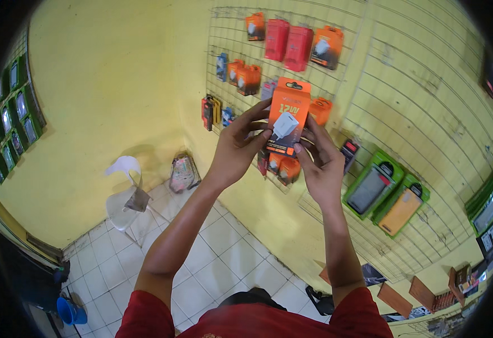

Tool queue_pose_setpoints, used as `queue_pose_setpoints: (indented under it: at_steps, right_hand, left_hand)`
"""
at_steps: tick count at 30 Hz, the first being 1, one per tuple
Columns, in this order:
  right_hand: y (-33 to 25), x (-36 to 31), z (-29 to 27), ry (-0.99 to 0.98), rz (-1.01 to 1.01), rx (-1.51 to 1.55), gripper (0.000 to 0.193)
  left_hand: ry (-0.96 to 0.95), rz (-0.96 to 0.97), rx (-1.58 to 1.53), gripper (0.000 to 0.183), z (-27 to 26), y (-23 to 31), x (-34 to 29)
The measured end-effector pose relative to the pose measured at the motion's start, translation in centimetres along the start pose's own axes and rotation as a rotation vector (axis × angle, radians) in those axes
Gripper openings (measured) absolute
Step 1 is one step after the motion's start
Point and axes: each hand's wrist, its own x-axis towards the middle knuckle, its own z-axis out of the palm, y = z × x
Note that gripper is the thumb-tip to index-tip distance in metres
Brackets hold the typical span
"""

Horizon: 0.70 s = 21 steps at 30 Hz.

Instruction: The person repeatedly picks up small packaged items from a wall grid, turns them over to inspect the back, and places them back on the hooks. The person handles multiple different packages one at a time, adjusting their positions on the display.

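Observation:
An orange and black charger box (287, 115), with a white plug charger pictured on its front and a hang hole at the top, is held upright between my two hands. My left hand (240, 138) grips its left edge, thumb on the front and fingers curled behind. On the opposite edge my right hand (322, 160) closes the same way, thumb near the lower right corner. Behind the box is a wire grid rack (393, 96) on the yellow wall. Orange charger boxes (249, 80) and red packages (299, 48) hang there, partly covered by my hands and the box.
Green phone case packs (373, 184) hang lower right on the grid. More green packs (14, 112) are on the left wall. A white chair (125, 200) and a patterned bag (183, 173) stand on the tiled floor, a blue bucket (71, 311) at lower left. Brown wooden pieces (395, 299) sit lower right.

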Motion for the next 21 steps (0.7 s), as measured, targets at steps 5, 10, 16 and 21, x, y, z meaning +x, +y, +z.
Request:
queue_pose_setpoints:
  at_steps: [5,10,16,21]
  right_hand:
    - [4.4,4.8,6.6,-0.047,-0.020,0.012,0.061]
    - [9.9,10.5,10.8,-0.009,-0.070,-0.047,0.060]
    - [16.1,18.3,14.5,0.081,-0.087,-0.085,0.055]
    - [19.6,24.1,16.3,0.208,-0.119,-0.233,0.049]
  left_hand:
    - [0.045,0.052,0.058,0.058,-7.8,-2.9,3.4]
    - [0.018,0.063,0.042,0.058,-14.4,-7.1,10.0]
    - [-0.035,0.111,0.054,0.059,-19.8,-11.2,18.1]
    - [-0.075,0.107,0.033,0.055,-21.8,-13.2,24.9]
